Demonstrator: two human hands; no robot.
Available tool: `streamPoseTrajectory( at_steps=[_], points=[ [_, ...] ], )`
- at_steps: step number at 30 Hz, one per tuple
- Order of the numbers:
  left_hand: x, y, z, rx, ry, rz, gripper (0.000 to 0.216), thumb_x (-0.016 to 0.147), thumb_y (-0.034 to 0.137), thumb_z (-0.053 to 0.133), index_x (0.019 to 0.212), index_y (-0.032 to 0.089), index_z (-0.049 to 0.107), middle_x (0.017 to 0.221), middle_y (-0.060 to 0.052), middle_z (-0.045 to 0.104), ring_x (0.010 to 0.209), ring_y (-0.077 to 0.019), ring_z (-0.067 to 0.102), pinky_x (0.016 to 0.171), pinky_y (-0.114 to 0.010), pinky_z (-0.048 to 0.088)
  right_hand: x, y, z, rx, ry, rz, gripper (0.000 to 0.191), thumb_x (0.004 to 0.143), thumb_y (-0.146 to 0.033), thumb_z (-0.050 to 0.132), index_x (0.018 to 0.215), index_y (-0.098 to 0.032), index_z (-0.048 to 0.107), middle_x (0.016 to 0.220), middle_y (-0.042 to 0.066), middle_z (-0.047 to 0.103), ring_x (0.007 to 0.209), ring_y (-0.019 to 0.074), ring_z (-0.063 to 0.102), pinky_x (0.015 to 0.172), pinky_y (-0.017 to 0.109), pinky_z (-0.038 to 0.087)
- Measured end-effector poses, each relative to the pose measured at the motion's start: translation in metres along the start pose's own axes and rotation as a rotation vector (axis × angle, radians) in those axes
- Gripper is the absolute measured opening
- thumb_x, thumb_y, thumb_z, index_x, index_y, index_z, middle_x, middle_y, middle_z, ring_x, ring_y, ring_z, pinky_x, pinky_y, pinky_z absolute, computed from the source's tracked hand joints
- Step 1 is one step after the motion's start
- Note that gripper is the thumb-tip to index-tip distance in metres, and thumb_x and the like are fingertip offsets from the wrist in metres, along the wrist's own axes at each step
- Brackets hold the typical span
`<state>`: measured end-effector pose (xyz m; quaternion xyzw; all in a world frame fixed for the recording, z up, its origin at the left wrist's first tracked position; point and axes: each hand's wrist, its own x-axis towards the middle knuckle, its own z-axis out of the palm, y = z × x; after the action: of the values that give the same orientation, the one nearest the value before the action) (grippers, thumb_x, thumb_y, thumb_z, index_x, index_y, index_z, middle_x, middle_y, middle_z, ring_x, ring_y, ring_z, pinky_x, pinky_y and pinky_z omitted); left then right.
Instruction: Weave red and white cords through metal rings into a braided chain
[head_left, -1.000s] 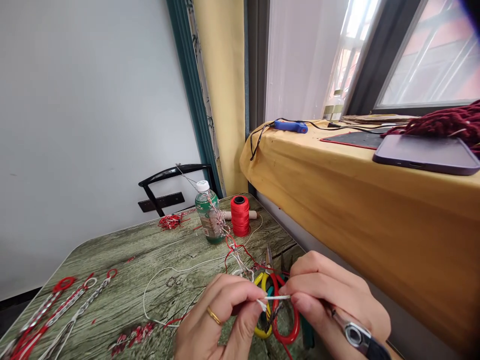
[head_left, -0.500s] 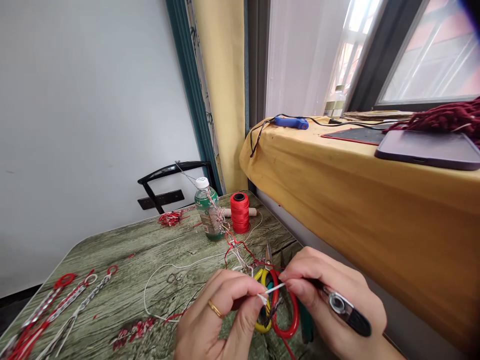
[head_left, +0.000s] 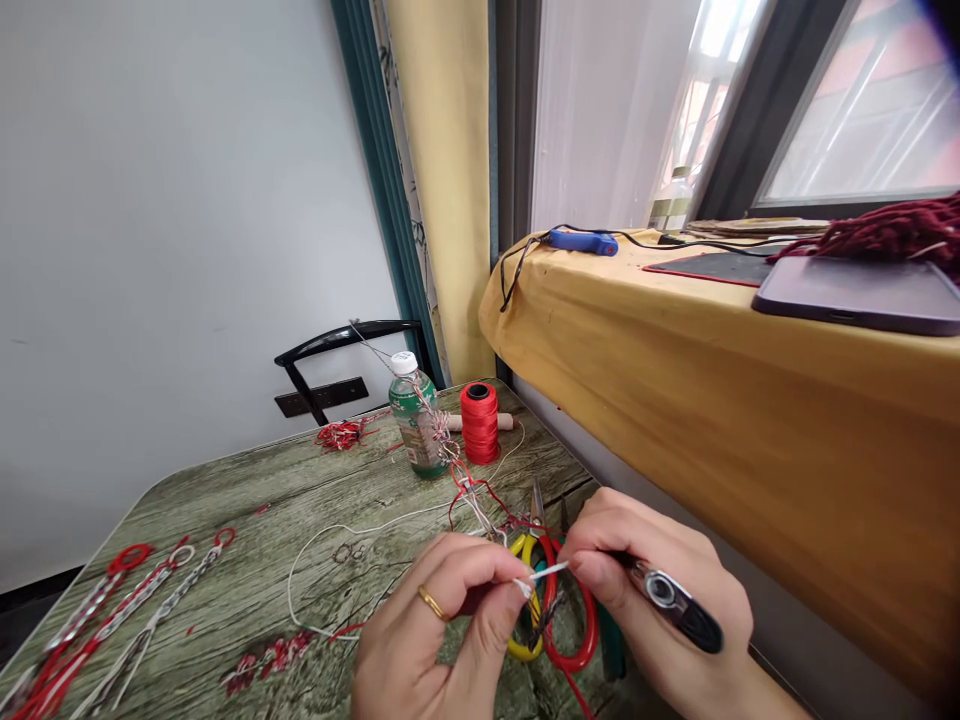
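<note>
My left hand (head_left: 442, 630), with a gold ring on one finger, pinches a white cord (head_left: 550, 571) between thumb and forefinger. The cord's other end sits in the pinched fingertips of my right hand (head_left: 660, 580), so a short length runs straight between the hands. A black object with a round silver part (head_left: 667, 595) is also tucked in my right hand; its kind I cannot tell. Below the hands lie red-handled scissors (head_left: 587, 625) and a yellow-handled tool (head_left: 525, 648), partly hidden. Knotted red and white cords (head_left: 466, 488) run from the hands toward a bottle (head_left: 414, 425).
Behind the hands stands a red thread spool (head_left: 480, 425). Finished-looking braided cords (head_left: 187, 583) lie at the table's left, near red beaded pieces (head_left: 270, 660). At right, a yellow-clothed ledge (head_left: 675, 400) carries a phone (head_left: 855, 290), a blue cabled tool (head_left: 581, 242) and dark red yarn (head_left: 892, 235).
My right hand has shifted slightly left and up, with the black object tilting a little. My left hand keeps its pinch on the white cord, nearly in place.
</note>
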<state>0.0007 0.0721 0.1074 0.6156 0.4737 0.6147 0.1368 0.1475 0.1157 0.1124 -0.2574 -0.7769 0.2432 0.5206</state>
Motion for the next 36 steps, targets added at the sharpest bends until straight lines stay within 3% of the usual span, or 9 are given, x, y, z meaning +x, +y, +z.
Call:
streamPoseTrajectory(
  at_steps=[6,10,15,18,22,26,29,32,36],
  points=[
    [0.001,-0.001,0.001,0.020,0.038,-0.014,0.017,0.070,0.007,0.059,0.071,0.024,0.063,0.068,0.006,0.063,0.059,-0.0080,0.057,0.052,-0.014,0.045,-0.005,0.010,-0.002,0.111,0.156,0.064,0.017,0.083,-0.013,0.045,0.080,-0.017,0.062,0.061,0.001,0.052,0.054,0.0105,0.048,0.048,0.023,0.037],
    [0.001,-0.002,-0.002,0.022,0.010,-0.011,0.017,0.070,0.007,0.060,0.071,0.024,0.062,0.068,0.006,0.064,0.060,-0.0085,0.057,0.054,-0.015,0.046,-0.003,0.005,-0.004,0.077,0.063,0.020,0.016,0.076,-0.025,0.057,0.088,-0.015,0.061,0.061,0.001,0.050,0.054,0.0114,0.047,0.047,0.024,0.036],
    [0.002,-0.001,-0.001,0.024,-0.030,-0.016,0.018,0.071,0.006,0.059,0.073,0.024,0.062,0.069,0.006,0.063,0.060,-0.0083,0.058,0.055,-0.015,0.046,-0.003,0.002,0.002,-0.002,-0.013,0.031,0.008,0.076,-0.009,0.052,0.072,-0.015,0.056,0.060,0.000,0.050,0.052,0.0094,0.045,0.048,0.022,0.036],
    [0.001,-0.002,0.000,0.021,-0.033,-0.001,0.018,0.071,0.006,0.059,0.074,0.024,0.062,0.070,0.006,0.064,0.062,-0.0090,0.058,0.056,-0.015,0.047,-0.005,0.009,0.004,0.068,0.075,0.075,0.015,0.081,-0.011,0.048,0.069,-0.016,0.055,0.060,0.000,0.050,0.052,0.0089,0.044,0.047,0.022,0.035],
    [-0.001,-0.004,0.000,0.051,-0.014,0.013,0.021,0.071,0.004,0.059,0.075,0.023,0.062,0.072,0.006,0.063,0.064,-0.0083,0.058,0.057,-0.014,0.046,-0.007,0.011,-0.001,0.135,0.246,0.076,0.013,0.084,-0.018,0.048,0.085,-0.020,0.061,0.063,0.000,0.050,0.054,0.0097,0.044,0.047,0.022,0.035],
    [0.000,-0.006,0.000,0.076,-0.051,0.097,0.024,0.070,0.000,0.058,0.080,0.022,0.061,0.074,0.005,0.064,0.068,-0.0085,0.058,0.061,-0.015,0.047,-0.005,-0.002,-0.002,-0.021,0.074,-0.078,0.025,0.068,-0.015,0.067,0.092,-0.014,0.062,0.059,0.000,0.050,0.051,0.0097,0.046,0.044,0.021,0.037],
    [0.001,-0.006,0.000,0.101,-0.066,0.175,0.026,0.068,0.000,0.060,0.082,0.022,0.061,0.073,0.004,0.064,0.066,-0.0088,0.058,0.061,-0.017,0.047,-0.002,-0.008,0.004,-0.067,0.028,-0.129,0.020,0.067,-0.003,0.063,0.085,-0.012,0.064,0.061,0.002,0.053,0.051,0.0088,0.048,0.044,0.020,0.038],
    [0.001,-0.005,0.001,0.128,-0.072,0.140,0.022,0.068,0.003,0.062,0.079,0.022,0.063,0.071,0.004,0.065,0.064,-0.0096,0.058,0.060,-0.018,0.047,0.000,-0.007,0.005,-0.045,0.053,-0.022,0.013,0.072,-0.003,0.058,0.078,-0.014,0.063,0.062,0.001,0.053,0.054,0.0084,0.048,0.048,0.020,0.038],
    [0.004,-0.007,0.004,0.076,-0.035,-0.039,0.015,0.069,0.009,0.063,0.073,0.023,0.066,0.068,0.003,0.066,0.063,-0.0106,0.059,0.057,-0.018,0.046,0.002,0.004,-0.001,0.083,0.193,0.242,0.010,0.080,-0.018,0.055,0.070,-0.018,0.057,0.065,-0.002,0.047,0.059,0.0077,0.043,0.053,0.021,0.034]
  ],
)
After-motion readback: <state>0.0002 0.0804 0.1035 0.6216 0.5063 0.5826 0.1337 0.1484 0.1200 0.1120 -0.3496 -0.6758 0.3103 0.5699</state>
